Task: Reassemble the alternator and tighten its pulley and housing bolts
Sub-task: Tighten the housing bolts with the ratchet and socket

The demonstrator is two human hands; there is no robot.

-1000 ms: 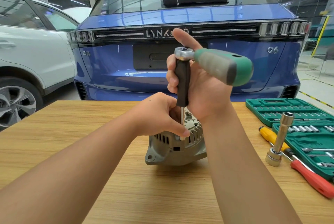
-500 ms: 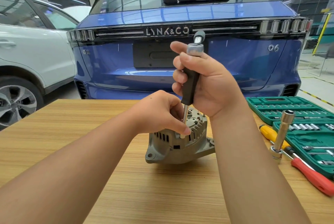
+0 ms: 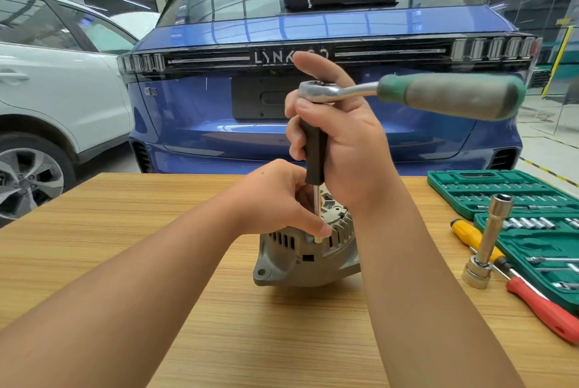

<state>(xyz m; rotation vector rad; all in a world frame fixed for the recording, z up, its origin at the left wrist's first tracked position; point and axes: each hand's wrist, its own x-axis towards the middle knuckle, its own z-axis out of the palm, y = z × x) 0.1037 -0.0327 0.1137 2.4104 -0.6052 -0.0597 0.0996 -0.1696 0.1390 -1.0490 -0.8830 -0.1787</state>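
Wooden table (image 3: pixel 131 262); blue car (image 3: pixel 329 124) behind. Fingers: left hand (image 3: pixel 275 199) pinches shaft (image 3: pixel 317 215), right hand (image 3: pixel 344 143) grips extension handle (image 3: pixel 314 155).

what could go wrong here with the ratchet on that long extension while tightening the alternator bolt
1. The ratchet sits high on a long extension, so side force may tilt the tip off the bolt; its seating is hidden by the left hand.
2. The left hand's fingers pinch the shaft at the alternator fins, so a slip could pinch or scrape them.
3. The alternator rests unclamped on the table; it could twist or tip.
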